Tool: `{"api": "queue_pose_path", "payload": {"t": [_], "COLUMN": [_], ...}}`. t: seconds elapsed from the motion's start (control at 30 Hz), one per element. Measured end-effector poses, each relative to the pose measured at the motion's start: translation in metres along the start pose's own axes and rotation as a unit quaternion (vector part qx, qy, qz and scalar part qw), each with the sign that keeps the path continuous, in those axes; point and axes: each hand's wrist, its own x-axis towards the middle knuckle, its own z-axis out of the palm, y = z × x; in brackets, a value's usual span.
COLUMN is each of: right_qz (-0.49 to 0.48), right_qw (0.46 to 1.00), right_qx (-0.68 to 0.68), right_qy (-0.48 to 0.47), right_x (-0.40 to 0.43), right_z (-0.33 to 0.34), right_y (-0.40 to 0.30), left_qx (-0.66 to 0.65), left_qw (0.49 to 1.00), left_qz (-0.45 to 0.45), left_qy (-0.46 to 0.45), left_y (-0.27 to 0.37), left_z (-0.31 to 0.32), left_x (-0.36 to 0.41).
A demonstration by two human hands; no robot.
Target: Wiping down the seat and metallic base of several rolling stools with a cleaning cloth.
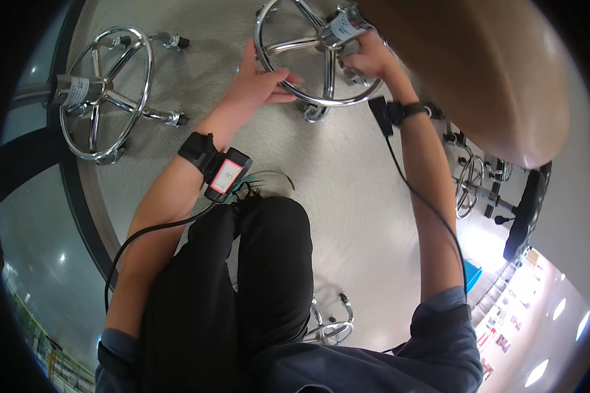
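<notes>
In front of me is a stool with a chrome foot ring (341, 102), spokes and a labelled central column (343, 28). My left hand (263, 86) holds the ring's near left side, with the thumb by the tube and the other fingers reaching behind it. Just below the column, inside the ring, my right hand (372, 56) curls its fingers round a small grey item (351, 48). Whether that is cloth or part of the base cannot be told. A caster (315, 113) shows beneath the ring. The tan padded seat (491, 78) blocks the upper right.
Another chrome stool base (105, 93) lies along the left, beside a dark-framed glass panel (34, 221). More stools stand at the right, one with a black seat (526, 216), and another base (332, 331) is behind my leg. Cables run from both wrist devices (227, 174) along my arms.
</notes>
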Motion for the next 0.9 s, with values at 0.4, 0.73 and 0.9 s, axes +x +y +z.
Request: {"api": "queue_pose_path", "payload": {"t": [0.4, 0.73, 0.9], "right_qz": [-0.164, -0.146, -0.198], "right_qw": [0.867, 0.804, 0.759], "right_qx": [0.072, 0.458, 0.482], "right_qy": [0.465, 0.349, 0.390], "right_x": [-0.061, -0.073, -0.053], "right_z": [-0.044, -0.058, -0.056], "right_y": [-0.006, -0.032, -0.099], "left_qx": [-0.024, -0.041, -0.035], "left_qw": [0.999, 0.999, 0.999], "left_qz": [-0.021, -0.003, -0.022], "left_qy": [0.010, -0.006, 0.002], "left_y": [0.008, 0.003, 0.003], "left_z": [0.023, 0.025, 0.022], "left_x": [0.008, 0.010, 0.012]}}
